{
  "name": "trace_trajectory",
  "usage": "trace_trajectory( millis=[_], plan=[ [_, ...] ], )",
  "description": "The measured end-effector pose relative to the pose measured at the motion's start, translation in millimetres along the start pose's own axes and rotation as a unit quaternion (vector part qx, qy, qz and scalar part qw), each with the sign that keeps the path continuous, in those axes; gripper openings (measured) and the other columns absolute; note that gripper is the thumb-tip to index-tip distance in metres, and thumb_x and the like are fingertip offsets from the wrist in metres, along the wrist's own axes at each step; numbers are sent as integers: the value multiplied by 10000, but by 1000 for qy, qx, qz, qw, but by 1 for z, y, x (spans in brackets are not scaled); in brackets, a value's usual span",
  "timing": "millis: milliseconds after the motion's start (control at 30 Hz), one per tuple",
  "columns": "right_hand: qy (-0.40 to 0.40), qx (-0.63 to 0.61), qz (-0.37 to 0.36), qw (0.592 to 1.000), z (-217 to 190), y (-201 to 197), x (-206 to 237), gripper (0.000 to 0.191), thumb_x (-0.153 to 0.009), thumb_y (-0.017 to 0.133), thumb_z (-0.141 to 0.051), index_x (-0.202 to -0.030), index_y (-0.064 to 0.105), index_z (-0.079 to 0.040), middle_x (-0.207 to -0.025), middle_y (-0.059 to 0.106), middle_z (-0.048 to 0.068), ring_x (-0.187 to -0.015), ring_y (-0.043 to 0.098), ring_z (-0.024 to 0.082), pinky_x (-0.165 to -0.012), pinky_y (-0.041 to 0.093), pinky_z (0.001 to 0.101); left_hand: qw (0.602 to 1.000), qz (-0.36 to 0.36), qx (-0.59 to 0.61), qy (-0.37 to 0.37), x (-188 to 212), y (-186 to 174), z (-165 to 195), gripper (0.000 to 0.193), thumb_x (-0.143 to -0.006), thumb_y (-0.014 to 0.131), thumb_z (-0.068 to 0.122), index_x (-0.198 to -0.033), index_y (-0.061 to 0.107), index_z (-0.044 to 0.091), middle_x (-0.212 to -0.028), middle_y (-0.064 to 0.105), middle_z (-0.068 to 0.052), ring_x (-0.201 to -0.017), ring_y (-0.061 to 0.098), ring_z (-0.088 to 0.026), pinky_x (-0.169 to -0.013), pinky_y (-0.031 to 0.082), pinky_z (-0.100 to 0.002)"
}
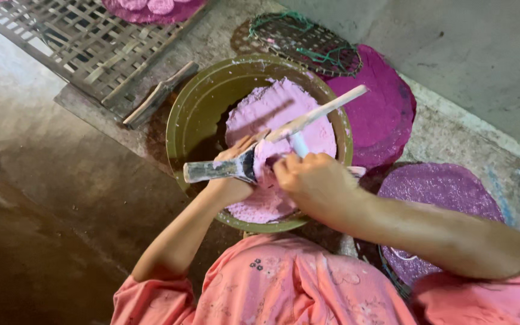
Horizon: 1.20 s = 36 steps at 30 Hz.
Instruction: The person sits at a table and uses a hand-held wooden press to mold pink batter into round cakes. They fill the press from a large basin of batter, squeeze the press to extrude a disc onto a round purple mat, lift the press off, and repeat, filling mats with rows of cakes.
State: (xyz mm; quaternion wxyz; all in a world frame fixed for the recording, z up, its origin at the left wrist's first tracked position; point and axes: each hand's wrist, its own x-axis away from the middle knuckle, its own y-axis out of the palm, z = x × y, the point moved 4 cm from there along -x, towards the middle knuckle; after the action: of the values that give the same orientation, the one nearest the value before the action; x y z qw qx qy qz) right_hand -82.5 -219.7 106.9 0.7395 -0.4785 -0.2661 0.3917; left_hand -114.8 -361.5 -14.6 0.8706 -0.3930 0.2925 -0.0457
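Bare concrete floor, seen from above, with a person in a pink top working over an olive-green bowl [195, 114].

Pink paste [284, 114] is filling the bowl's right half. The left hand [233, 174] is clenching around a wide paste-smeared blade [218, 170], lying across the bowl's near side. The right hand [314, 180] is closing tightly on a pale stick [323, 110], which is slanting up over the paste toward the far rim. Flat purple discs [386, 114] are lying just beside the bowl at right; a woven bamboo rack [85, 42] is sitting at upper left.
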Motion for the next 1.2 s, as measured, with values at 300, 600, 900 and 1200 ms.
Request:
trace_trajectory(
  millis=[300,600,900,1200],
  plan=[
    [102,-62,-81,989,76,-43,57,117,-921,606,-184,-1017,667,-155,-762,627,50,-644,682,281,-522,526,420,994,25,-82,-75,-3,-53,-4,696,-839,755,287,-1488,573,115,-1096,668,-117,-975,704,-316,-788,574,-400],
    [4,-21,-28,999,22,-82,-23,121,-866,616,-165,-952,664,-95,-800,694,88,-626,717,263,-514,562,394,997,70,11,37,-8,-22,4,601,-775,732,245,-1350,595,142,-1434,627,-158,-1255,617,-367,-1029,532,-465],
    [100,-97,-84,987,80,-39,40,203,-848,592,-131,-1031,679,-150,-758,674,89,-616,701,315,-496,537,452,991,79,-73,-77,-4,-61,-1,717,-835,722,312,-1508,546,139,-1138,660,-108,-945,696,-305,-775,563,-376],
    [-16,-1,22,1000,8,-23,-25,150,-830,643,-207,-902,673,-78,-779,697,78,-628,717,230,-518,558,352,997,70,-36,7,-12,-32,17,605,-773,740,291,-1348,606,158,-1394,666,-179,-1171,680,-387,-850,566,-438]
  ],
)
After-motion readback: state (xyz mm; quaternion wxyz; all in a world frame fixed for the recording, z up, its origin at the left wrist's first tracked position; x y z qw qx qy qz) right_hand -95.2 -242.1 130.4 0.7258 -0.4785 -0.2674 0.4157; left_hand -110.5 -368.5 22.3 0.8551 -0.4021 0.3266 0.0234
